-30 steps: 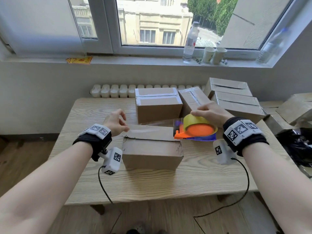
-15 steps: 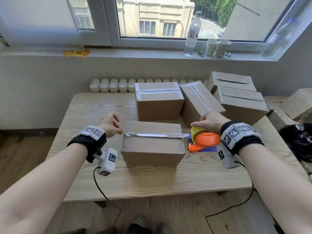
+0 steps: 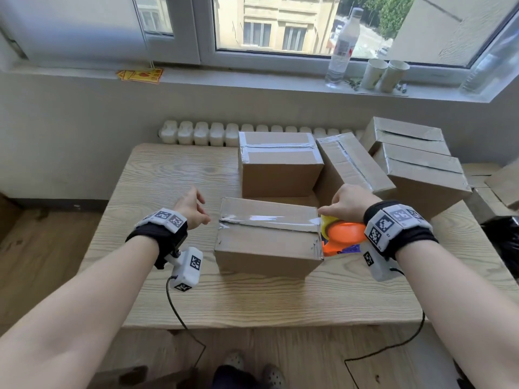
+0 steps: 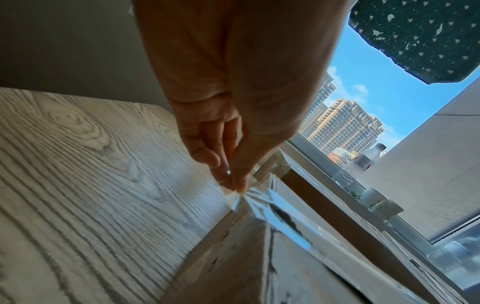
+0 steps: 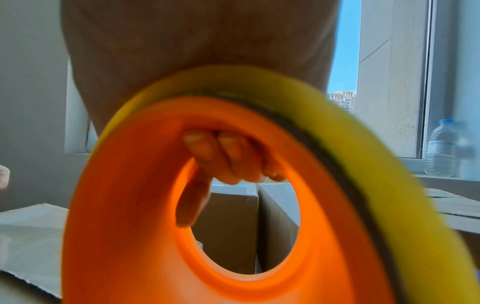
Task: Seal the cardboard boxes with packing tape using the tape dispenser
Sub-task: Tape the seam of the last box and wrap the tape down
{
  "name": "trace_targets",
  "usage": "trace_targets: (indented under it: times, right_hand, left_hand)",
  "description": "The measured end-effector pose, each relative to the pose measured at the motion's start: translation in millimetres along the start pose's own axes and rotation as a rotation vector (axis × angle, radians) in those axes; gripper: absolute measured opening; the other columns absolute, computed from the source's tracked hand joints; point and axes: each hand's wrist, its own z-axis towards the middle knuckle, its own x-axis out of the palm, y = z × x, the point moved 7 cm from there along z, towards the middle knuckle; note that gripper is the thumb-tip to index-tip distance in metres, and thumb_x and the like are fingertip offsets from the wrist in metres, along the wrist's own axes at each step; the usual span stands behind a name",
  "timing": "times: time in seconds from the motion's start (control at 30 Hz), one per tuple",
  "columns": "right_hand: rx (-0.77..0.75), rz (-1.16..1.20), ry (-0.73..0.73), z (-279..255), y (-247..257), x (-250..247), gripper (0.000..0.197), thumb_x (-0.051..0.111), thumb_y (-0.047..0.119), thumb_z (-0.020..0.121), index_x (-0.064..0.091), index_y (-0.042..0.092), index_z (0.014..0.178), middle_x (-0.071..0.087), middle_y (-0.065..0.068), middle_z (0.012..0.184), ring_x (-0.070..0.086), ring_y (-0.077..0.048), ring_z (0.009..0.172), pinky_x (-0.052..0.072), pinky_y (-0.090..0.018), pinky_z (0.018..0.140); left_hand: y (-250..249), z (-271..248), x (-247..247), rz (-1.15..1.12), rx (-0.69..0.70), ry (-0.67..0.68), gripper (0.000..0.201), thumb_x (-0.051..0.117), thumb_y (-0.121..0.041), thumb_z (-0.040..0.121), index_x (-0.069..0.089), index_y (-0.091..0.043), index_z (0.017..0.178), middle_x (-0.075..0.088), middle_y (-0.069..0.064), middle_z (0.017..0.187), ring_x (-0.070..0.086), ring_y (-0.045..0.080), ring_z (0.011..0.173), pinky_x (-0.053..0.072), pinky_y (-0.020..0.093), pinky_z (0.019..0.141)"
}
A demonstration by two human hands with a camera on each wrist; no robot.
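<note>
Box (image 3: 266, 242) btwn hands: left hand (image 3: 191, 207) seemingly pinches tape end (image 4: 235, 190); right hand (image 3: 346, 202) grips tape dispenser (image 3: 341, 237).

Open surface (image 3: 174, 175) left and front of near box (image 3: 266, 248). Blocked behind by taped box (image 3: 278, 169), right by stacked boxes (image 3: 421, 175).

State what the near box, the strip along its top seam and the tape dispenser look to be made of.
Near box: brown cardboard, matte, with a ragged torn edge.
Strip: clear plastic tape, glossy; it glares and wrinkles at the end.
Tape dispenser: probably moulded plastic, smooth orange, carrying a yellowish roll.
</note>
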Motion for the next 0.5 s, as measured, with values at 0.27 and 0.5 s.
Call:
trace_targets:
  times: [0.27,0.5]
  right_hand:
    - [0.034,-0.028,-0.008,-0.8,-0.9,14.5,0.043,0.061,0.046,0.075,0.062,0.007,0.057,0.058,-0.006,0.060,0.059,-0.025,0.067,0.046,-0.032,0.058]
    - [0.098,-0.091,-0.073,-1.5,-2.0,14.9,0.036,0.060,0.046,0.075,0.051,0.015,0.059,0.054,-0.002,0.065,0.056,-0.026,0.070,0.041,-0.028,0.061]
  left_hand:
    - [-4.5,-1.6,18.1,0.024,-0.041,-0.015,0.035,0.075,-0.003,0.074,0.045,-0.014,0.088,0.064,0.001,0.071,0.062,0.017,0.072,0.043,0.026,0.059]
    - [-12.1,0.5,23.3,0.096,0.002,0.020,0.024,0.066,0.000,0.077,0.058,-0.019,0.066,0.065,-0.004,0.063,0.065,0.014,0.069,0.050,0.027,0.072]
